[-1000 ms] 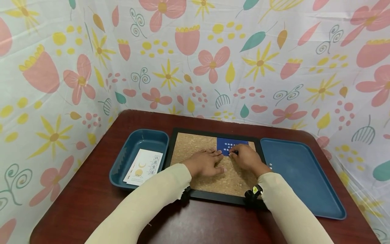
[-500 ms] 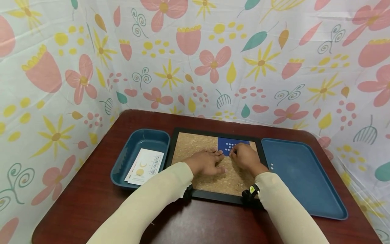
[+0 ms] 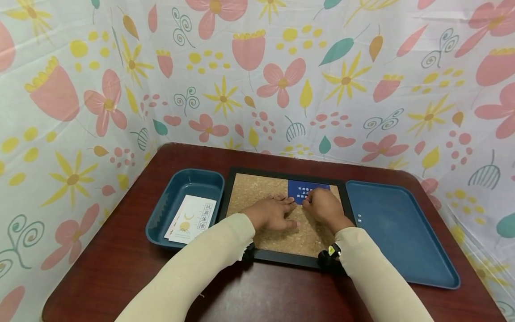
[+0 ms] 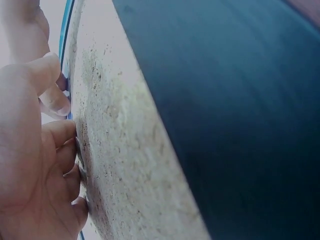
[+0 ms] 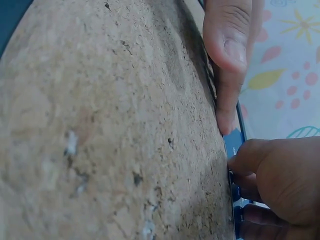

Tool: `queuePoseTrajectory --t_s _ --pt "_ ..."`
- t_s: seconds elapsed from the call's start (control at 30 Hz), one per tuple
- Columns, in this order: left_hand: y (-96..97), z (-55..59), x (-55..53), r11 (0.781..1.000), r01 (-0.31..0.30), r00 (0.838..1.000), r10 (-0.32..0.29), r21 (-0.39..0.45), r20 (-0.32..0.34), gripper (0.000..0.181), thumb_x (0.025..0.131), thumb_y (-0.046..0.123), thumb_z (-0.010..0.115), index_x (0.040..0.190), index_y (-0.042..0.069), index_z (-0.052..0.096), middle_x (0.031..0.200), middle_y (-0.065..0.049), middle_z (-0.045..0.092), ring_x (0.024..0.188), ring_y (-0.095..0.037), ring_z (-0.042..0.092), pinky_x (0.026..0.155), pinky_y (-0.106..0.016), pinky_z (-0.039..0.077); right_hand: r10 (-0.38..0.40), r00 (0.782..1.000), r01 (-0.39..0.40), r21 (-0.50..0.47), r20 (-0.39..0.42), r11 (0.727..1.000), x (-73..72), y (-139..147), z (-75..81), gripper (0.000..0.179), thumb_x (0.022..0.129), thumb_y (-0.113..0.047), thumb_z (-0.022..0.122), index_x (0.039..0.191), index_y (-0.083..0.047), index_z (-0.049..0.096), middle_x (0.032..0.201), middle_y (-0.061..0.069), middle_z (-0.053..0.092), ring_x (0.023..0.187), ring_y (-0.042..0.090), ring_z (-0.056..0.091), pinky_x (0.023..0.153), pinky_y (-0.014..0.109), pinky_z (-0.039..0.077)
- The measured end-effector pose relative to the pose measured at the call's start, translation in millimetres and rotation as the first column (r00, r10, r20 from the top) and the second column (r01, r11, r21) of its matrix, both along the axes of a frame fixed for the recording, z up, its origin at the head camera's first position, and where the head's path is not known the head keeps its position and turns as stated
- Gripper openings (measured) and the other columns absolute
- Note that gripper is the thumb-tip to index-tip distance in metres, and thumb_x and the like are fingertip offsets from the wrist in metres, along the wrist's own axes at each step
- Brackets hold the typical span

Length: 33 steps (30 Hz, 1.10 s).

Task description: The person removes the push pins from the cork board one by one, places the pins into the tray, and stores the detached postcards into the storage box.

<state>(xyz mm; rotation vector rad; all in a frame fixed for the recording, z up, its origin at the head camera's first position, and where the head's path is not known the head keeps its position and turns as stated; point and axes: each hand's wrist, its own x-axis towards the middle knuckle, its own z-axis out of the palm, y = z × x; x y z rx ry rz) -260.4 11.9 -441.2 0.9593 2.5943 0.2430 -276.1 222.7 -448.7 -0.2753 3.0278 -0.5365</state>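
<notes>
My left hand (image 3: 273,214) lies flat on the cork board (image 3: 251,190), fingers spread, fingertips at the left edge of a blue card (image 3: 297,188) with white writing. Its palm side shows in the left wrist view. My right hand (image 3: 323,208) is over the lower right part of that card, fingers bent down against it. In the right wrist view, the right thumb and fingers (image 5: 250,157) meet at the card near the left hand's fingertip (image 5: 226,122). Whatever lies between the right fingertips is hidden.
A black frame (image 3: 277,258) borders the board. Left of it, a deep blue tray (image 3: 177,188) holds several white printed cards (image 3: 192,219). On the right, a shallow blue tray (image 3: 402,237) bears small white pieces (image 3: 359,218) at its left edge. A flowered curtain (image 3: 257,89) stands behind.
The right hand has rolled slightly, and the dark gap seen earlier between its fingertips is now covered. The left hand keeps its place; the head view has shifted a little.
</notes>
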Motion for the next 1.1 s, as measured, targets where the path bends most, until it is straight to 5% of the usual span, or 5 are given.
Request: queuePoseTrajectory --t_s 0.33,0.9,1.0,1.1 --pt "-1.1 3.3 0.3 1.0 0.003 1.0 -0.003 0.02 0.002 0.079 0.102 0.07 0.037 0.165 0.023 0.024 0.17 0.005 0.015 0.156 -0.019 0.006 0.125 -0.044 0.007 -0.026 0.999 0.025 -0.038 -0.023 0.999 -0.8 -0.7 -2.0 0.037 0.089 -0.011 0.06 0.055 -0.016 0.047 0.051 -0.005 0.035 0.047 0.012 0.029 0.045 0.029 0.024" --pt "0.9 0.3 -2.0 1.0 -0.022 1.0 0.022 -0.019 0.018 0.078 0.101 0.072 0.036 0.165 0.03 0.021 0.17 0.01 0.013 0.156 -0.015 0.005 0.125 -0.041 0.005 -0.018 0.999 0.016 -0.056 -0.038 0.998 1.0 1.2 -4.0 0.039 0.093 -0.01 0.057 0.055 -0.015 0.046 0.052 -0.002 0.035 0.047 0.013 0.028 0.046 0.03 0.023" --pt "1.1 -0.8 -2.9 0.999 -0.022 1.0 0.023 -0.028 0.015 0.078 0.101 0.072 0.036 0.165 0.031 0.02 0.17 0.011 0.012 0.156 -0.015 0.004 0.125 -0.041 0.005 -0.011 0.999 0.009 -0.038 -0.037 0.999 0.9 0.5 -4.3 0.03 0.097 -0.017 0.06 0.067 -0.014 0.062 0.061 0.0 0.052 0.052 0.014 0.042 0.048 0.031 0.032" --pt "1.1 -0.3 -3.4 0.999 -0.02 1.0 0.02 -0.031 0.012 0.078 0.101 0.072 0.036 0.165 0.033 0.017 0.17 0.011 0.012 0.156 -0.015 0.004 0.125 -0.042 0.005 0.013 0.999 -0.014 -0.018 -0.04 1.0 1.1 -1.3 -3.2 0.016 0.099 -0.027 0.066 0.096 -0.015 0.075 0.094 0.006 0.071 0.068 0.018 0.06 0.054 0.037 0.047"
